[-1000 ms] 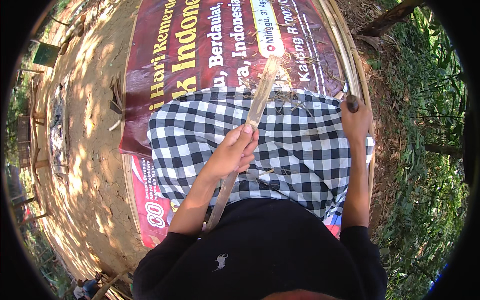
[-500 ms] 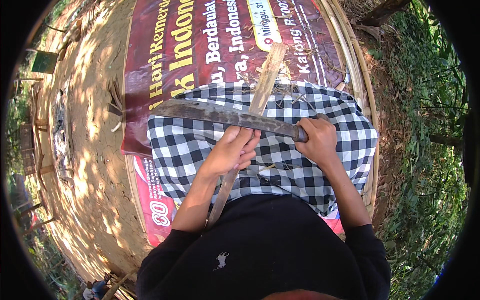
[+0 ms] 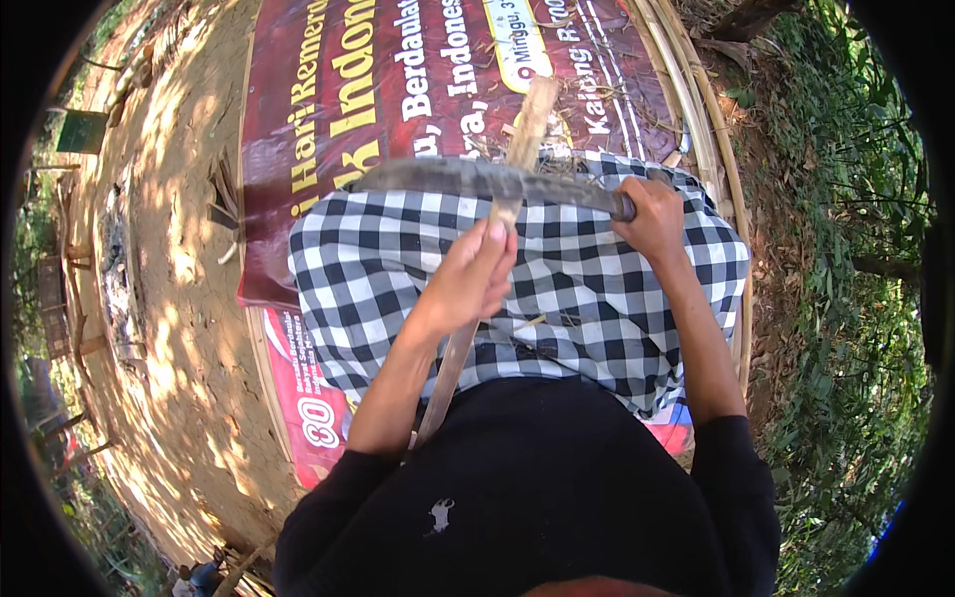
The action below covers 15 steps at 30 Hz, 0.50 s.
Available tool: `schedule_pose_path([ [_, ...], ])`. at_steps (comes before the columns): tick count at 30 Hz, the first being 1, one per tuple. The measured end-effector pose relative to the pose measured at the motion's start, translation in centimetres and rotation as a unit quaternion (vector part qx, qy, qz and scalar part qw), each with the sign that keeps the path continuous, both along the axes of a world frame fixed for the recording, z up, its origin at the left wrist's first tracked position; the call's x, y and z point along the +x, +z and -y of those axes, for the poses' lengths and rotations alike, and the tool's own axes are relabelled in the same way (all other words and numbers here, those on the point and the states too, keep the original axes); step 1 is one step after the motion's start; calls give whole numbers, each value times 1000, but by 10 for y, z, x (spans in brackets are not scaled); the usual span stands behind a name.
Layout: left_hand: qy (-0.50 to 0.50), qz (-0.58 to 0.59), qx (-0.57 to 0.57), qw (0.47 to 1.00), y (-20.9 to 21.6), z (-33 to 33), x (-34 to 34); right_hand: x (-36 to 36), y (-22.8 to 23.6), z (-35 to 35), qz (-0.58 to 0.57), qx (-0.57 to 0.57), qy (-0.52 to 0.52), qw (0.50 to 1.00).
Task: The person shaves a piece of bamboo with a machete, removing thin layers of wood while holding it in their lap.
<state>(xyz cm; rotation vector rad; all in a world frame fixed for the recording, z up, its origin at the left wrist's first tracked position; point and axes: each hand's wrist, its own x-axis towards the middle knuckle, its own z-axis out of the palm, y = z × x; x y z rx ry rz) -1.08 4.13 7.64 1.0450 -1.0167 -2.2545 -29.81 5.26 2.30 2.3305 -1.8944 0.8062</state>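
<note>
My left hand (image 3: 466, 284) grips a long flat bamboo strip (image 3: 528, 114) that runs from my lap up and away over the checked cloth (image 3: 597, 298) on my legs. My right hand (image 3: 655, 214) is closed on the handle of a long dark blade (image 3: 468, 179). The blade lies crosswise, its edge resting on the strip just above my left fingers. The strip's lower end is hidden beside my black shirt.
A dark red printed banner (image 3: 328, 109) is spread on the ground under me. Long thin bamboo strips (image 3: 696, 109) lie along its right edge. Bare sunlit earth (image 3: 179, 298) is at left, green plants (image 3: 846, 298) at right. Bamboo shavings (image 3: 477, 149) litter the banner.
My right hand swung the blade from raised at the right down across the strip, and it now sits a little farther along the strip. My left hand kept its hold.
</note>
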Motion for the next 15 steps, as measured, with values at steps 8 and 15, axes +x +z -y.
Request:
schedule_pose_path([
  [8, 25, -35, 37, 998, 10, 14, 4, 40, 28, -10, 7, 0, 26, 1000],
  [15, -13, -52, 61, 997, 9, 2, 18, -10, 34, 29, -52, 73, -200, 976],
])
